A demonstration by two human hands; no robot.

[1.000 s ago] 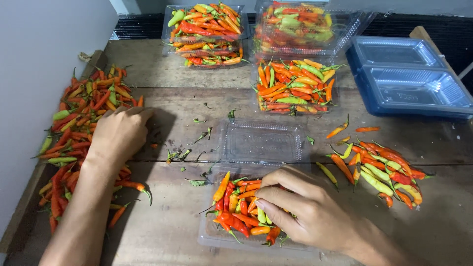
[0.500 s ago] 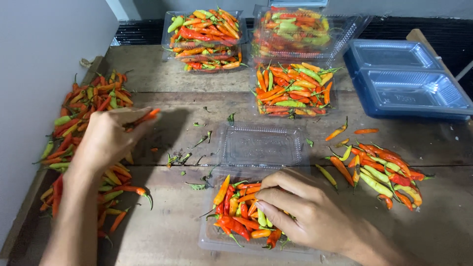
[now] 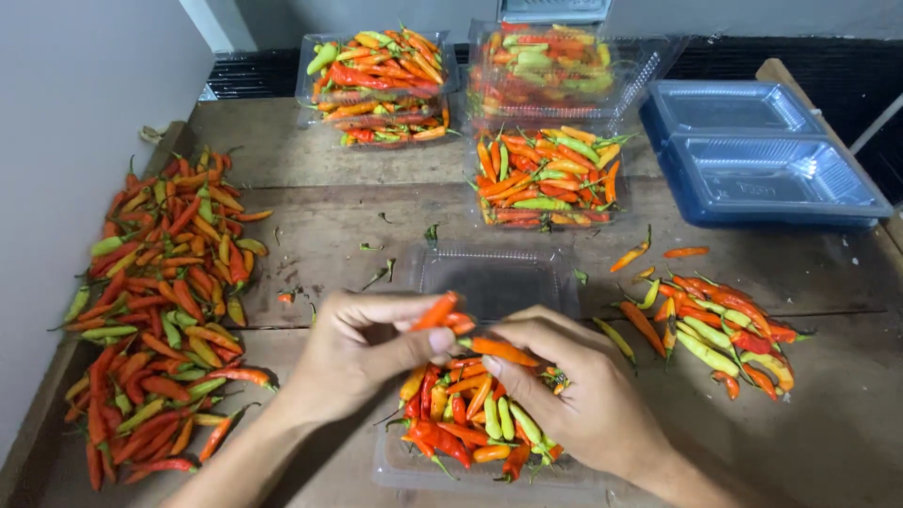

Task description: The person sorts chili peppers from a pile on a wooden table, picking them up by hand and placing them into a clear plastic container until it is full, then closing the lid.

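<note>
Head view, near edge first: clear plastic tray [image 3: 404,466] sits at the near middle of the wooden tabletop [image 3: 320,216], partly filled with red, orange and green chilies, close under both hands so peppers can go straight in. Left hand [image 3: 362,353] hovers over the tray's left part, fingers [image 3: 423,341] pinched shut on a small bunch of orange chilies [image 3: 444,312] held just above the fill. Right hand [image 3: 578,390] rests on the tray's right part, fingers curled, tips closed on one orange chili [image 3: 503,351] laid across the pile. Tray's open lid [image 3: 494,277] lies flat just beyond. Loose heap of chilies [image 3: 160,301] spreads at left, a smaller heap [image 3: 715,325] at right, both within reach. Far side: three filled trays [image 3: 550,174], stacked blue trays [image 3: 767,155] at far right.
</note>
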